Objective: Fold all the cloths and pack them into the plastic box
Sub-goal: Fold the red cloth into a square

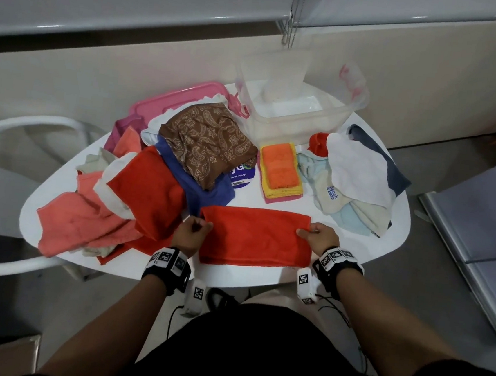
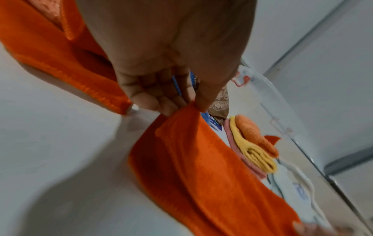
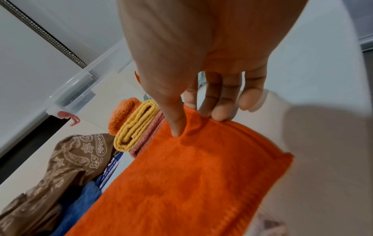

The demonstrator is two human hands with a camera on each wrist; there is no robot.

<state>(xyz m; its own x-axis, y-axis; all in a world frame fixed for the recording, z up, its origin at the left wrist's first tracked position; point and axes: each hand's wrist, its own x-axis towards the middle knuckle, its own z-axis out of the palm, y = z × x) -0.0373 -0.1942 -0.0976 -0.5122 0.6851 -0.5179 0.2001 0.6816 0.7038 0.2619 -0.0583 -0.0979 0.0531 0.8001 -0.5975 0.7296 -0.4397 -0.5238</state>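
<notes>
Soft, light orange terry cloth (image 1: 255, 237), folded to a strip, lies on the white tabletop (image 1: 387, 237) nearer the person than the clear plastic box (image 1: 296, 113), left hand (image 1: 189, 232) and right hand (image 1: 317, 237) pinching its end corners—limp, likely best held at corners.

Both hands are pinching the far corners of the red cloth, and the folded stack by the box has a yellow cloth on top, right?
Not quite: the head view shows orange on top of the stack, yellow beneath it. Both the left hand and right hand do pinch the red cloth.
</notes>
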